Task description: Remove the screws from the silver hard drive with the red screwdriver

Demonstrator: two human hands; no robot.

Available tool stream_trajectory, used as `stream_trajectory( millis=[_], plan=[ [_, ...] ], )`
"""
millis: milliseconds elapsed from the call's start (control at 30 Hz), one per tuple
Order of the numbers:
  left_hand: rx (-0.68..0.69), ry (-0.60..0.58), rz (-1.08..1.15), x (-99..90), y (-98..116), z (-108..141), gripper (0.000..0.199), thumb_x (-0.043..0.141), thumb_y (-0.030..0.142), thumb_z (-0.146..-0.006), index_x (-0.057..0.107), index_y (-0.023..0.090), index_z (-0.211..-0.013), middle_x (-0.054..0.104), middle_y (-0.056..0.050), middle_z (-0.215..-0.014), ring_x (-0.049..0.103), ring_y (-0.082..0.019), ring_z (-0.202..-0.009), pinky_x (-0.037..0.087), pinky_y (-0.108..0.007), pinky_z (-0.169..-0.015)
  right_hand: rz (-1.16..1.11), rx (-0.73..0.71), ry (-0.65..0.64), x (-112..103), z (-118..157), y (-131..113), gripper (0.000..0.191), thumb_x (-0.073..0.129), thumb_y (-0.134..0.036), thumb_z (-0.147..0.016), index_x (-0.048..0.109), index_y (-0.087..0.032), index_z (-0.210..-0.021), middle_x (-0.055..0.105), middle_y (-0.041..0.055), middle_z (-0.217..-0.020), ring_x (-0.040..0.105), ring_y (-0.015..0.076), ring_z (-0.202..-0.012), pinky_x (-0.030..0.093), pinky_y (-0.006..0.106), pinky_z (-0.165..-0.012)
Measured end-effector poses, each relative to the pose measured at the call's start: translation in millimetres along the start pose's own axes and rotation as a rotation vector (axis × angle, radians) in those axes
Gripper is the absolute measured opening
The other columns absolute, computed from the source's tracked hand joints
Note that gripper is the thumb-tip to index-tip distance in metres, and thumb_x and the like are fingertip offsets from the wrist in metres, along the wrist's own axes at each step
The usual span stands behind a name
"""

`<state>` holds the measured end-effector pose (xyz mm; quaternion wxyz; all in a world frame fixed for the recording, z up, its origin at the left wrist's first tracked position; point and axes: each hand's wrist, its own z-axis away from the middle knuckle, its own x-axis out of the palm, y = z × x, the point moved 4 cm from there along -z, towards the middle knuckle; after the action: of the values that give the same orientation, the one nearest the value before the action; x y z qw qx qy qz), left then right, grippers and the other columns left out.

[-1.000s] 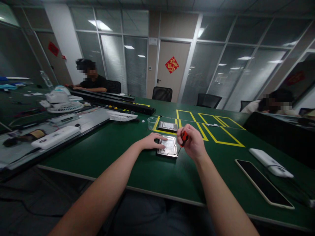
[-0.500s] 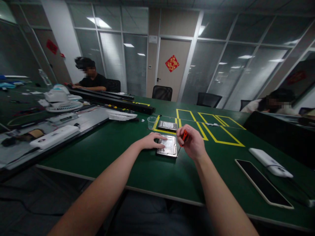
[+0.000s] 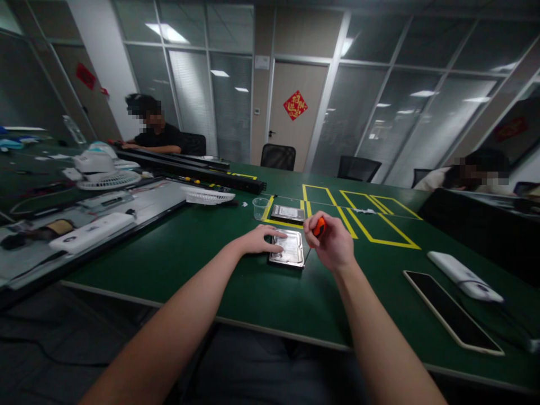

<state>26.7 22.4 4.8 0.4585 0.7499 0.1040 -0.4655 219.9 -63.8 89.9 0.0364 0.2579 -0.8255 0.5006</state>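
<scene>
A silver hard drive [image 3: 291,247] lies flat on the green table [image 3: 253,287] in front of me. My left hand [image 3: 259,240] rests over its left side, thumb and forefinger apart on the top face. On the right, my right hand [image 3: 331,242] is closed around a screwdriver [image 3: 319,227] with an orange and black handle. The thin shaft slants down to the drive's near right corner; whether the tip sits in a screw is too small to tell. Just behind lies a second hard drive [image 3: 287,214] inside a yellow tape outline, beside a clear plastic cup [image 3: 260,209].
A phone [image 3: 451,312] and a white power bank [image 3: 464,275] with a cable lie at the right. Left are a large metal panel [image 3: 156,202], a white device [image 3: 93,232], fan parts [image 3: 107,179] and long black bars [image 3: 228,179]. Two people sit across the table.
My right hand has tilted slightly, so the screwdriver's handle end now faces me more. The left hand and both drives stay in place; the view has shifted a little.
</scene>
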Motion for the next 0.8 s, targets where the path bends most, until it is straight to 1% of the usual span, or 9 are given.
stream_trajectory(
  millis=[100, 167, 300, 367, 433, 500, 567, 700, 800],
  plan=[
    [0.013, 0.008, -0.003, 0.0, -0.4, -0.2, 0.066, 0.075, 0.065, -0.079, 0.063, 0.036, -0.137, 0.049, -0.005, -0.151, 0.038, -0.034, -0.142, 0.027, -0.045, -0.119, 0.036, -0.050, 0.031, -1.4, 1.1, -0.8, 0.021, 0.054, -0.030, -0.090, 0.058, -0.018, -0.074, 0.063, 0.0022, -0.071, 0.049, 0.0098, -0.046, 0.033, 0.023, -0.043],
    [0.025, 0.011, -0.002, 0.2, -0.8, -0.7, 0.065, 0.075, 0.064, -0.079, 0.064, 0.036, -0.136, 0.049, -0.005, -0.150, 0.039, -0.034, -0.142, 0.027, -0.044, -0.118, 0.045, -0.066, 0.042, -1.8, 1.9, -1.0, 0.015, 0.057, -0.026, -0.087, 0.054, -0.020, -0.073, 0.064, 0.0012, -0.072, 0.051, 0.0107, -0.046, 0.035, 0.024, -0.042],
    [0.018, 0.007, -0.004, 1.0, -2.4, -1.4, 0.065, 0.074, 0.065, -0.079, 0.064, 0.037, -0.137, 0.049, -0.006, -0.149, 0.039, -0.034, -0.141, 0.027, -0.045, -0.118, 0.015, -0.034, 0.038, -0.8, 1.7, -1.0, 0.012, 0.058, -0.024, -0.087, 0.051, -0.022, -0.078, 0.066, -0.0011, -0.072, 0.041, 0.0074, -0.038, 0.027, 0.022, -0.038],
    [0.008, 0.008, -0.001, 1.1, -2.9, -1.6, 0.066, 0.075, 0.065, -0.078, 0.063, 0.037, -0.137, 0.048, -0.006, -0.150, 0.038, -0.035, -0.142, 0.027, -0.046, -0.118, 0.009, -0.018, 0.034, -0.2, 0.6, -1.8, 0.013, 0.055, -0.030, -0.090, 0.055, -0.021, -0.080, 0.065, 0.0002, -0.070, 0.037, 0.0067, -0.037, 0.025, 0.022, -0.039],
    [0.005, 0.008, 0.003, 1.0, -2.8, -1.7, 0.066, 0.075, 0.065, -0.078, 0.062, 0.038, -0.138, 0.048, -0.006, -0.150, 0.038, -0.035, -0.142, 0.027, -0.047, -0.118, 0.008, -0.010, 0.027, 0.1, -0.5, -2.3, 0.025, 0.049, -0.036, -0.093, 0.059, -0.019, -0.079, 0.064, 0.0027, -0.069, 0.036, 0.0069, -0.038, 0.026, 0.023, -0.040],
    [0.006, 0.001, 0.006, 1.0, -2.6, -2.0, 0.066, 0.074, 0.066, -0.079, 0.062, 0.038, -0.138, 0.048, -0.007, -0.150, 0.038, -0.035, -0.142, 0.027, -0.048, -0.118, 0.012, -0.011, 0.021, 0.0, -1.1, -2.3, 0.032, 0.046, -0.037, -0.094, 0.061, -0.017, -0.074, 0.063, 0.0041, -0.068, 0.038, 0.0072, -0.039, 0.027, 0.024, -0.041],
    [0.009, -0.007, 0.006, 0.8, -2.5, -2.3, 0.066, 0.074, 0.066, -0.079, 0.062, 0.039, -0.138, 0.047, -0.007, -0.151, 0.038, -0.035, -0.142, 0.027, -0.048, -0.118, 0.028, -0.023, 0.026, -0.7, -0.9, -1.9, 0.030, 0.048, -0.034, -0.093, 0.061, -0.017, -0.072, 0.062, 0.0036, -0.069, 0.041, 0.0077, -0.041, 0.029, 0.023, -0.042],
    [0.028, -0.006, -0.001, 0.6, -2.7, -2.7, 0.065, 0.074, 0.065, -0.080, 0.062, 0.039, -0.138, 0.049, -0.007, -0.149, 0.039, -0.034, -0.141, 0.027, -0.047, -0.118, 0.071, -0.074, 0.046, -1.8, 1.0, -1.2, 0.020, 0.057, -0.028, -0.090, 0.056, -0.019, -0.073, 0.064, 0.0015, -0.072, 0.050, 0.0097, -0.046, 0.033, 0.023, -0.043],
    [0.037, 0.001, -0.003, 0.9, -2.7, -2.6, 0.064, 0.075, 0.063, -0.080, 0.063, 0.038, -0.137, 0.050, -0.007, -0.148, 0.040, -0.034, -0.141, 0.028, -0.047, -0.118, 0.049, -0.058, 0.041, -1.4, 1.9, -0.1, 0.015, 0.061, -0.023, -0.087, 0.051, -0.021, -0.076, 0.066, -0.0009, -0.072, 0.046, 0.0087, -0.041, 0.030, 0.022, -0.040]
  ],
)
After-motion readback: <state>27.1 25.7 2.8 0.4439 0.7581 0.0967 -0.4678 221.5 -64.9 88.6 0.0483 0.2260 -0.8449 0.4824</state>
